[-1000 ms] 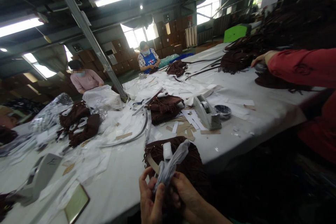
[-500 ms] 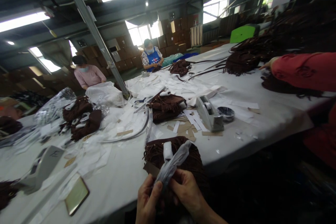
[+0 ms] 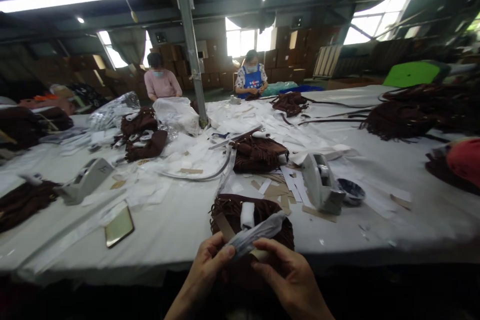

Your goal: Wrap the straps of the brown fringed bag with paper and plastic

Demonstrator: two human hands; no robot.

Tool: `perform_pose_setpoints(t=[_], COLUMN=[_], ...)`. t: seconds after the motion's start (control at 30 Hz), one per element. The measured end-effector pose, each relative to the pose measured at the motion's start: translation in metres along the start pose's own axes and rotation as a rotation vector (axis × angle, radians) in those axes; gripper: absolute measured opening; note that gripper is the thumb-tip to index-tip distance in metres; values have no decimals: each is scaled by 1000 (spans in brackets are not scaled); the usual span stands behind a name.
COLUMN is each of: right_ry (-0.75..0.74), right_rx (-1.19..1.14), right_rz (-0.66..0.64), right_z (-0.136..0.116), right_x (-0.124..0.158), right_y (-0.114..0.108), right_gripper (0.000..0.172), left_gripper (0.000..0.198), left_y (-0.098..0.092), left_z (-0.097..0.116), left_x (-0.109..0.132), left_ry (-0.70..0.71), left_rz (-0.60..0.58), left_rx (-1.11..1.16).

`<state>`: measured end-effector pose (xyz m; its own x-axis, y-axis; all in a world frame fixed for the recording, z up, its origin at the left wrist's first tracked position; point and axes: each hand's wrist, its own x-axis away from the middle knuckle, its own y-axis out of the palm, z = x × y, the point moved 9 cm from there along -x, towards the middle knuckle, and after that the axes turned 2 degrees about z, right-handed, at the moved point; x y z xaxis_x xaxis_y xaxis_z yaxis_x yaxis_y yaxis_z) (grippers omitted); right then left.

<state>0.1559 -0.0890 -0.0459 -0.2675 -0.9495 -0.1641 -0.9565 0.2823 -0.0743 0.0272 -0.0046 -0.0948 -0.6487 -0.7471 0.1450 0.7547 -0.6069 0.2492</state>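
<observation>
At the table's near edge lies a brown fringed bag with a white wrapped piece on its top. A strip of thin whitish wrapping slants across its front. My left hand is closed, pinching the lower left end of that wrapping between thumb and fingers. A flat brown strip sticks up just beyond those fingertips. My right hand has thumb and forefinger bent around a small pale yellowish piece, under the wrapping's edge. What that piece is, I cannot make out.
A grey tape dispenser and a dark roll stand to the right, by scattered card strips. Another fringed bag lies behind. On the left are a phone and second dispenser. Two people sit across; a red sleeve shows right.
My view has levelled and swung right. The wrapping lies at a flatter slant, and the pale yellowish piece now shows at my right fingers. The red-sleeved arm is mostly out of view.
</observation>
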Motion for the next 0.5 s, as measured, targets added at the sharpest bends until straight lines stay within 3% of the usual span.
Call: perform_pose_setpoints(t=[0.13,0.2,0.3,0.5], right_ry=[-335,-405,-487,-589], right_rx=[291,338,349,601], right_rz=[-19,-29,-39,26], right_z=[-33,-40,-46,-49], right_x=[-8,-12,-16,-23], right_y=[6,8,11,23], right_gripper=[39,42,26,20], left_gripper=[39,36,35,25], left_y=[0,2,11,29], left_z=[4,8,17,37], left_x=[2,3,6,10], left_ry=[0,8,14,101], left_rz=[-40,-63,-117,-193], left_rx=[31,77,81,-243])
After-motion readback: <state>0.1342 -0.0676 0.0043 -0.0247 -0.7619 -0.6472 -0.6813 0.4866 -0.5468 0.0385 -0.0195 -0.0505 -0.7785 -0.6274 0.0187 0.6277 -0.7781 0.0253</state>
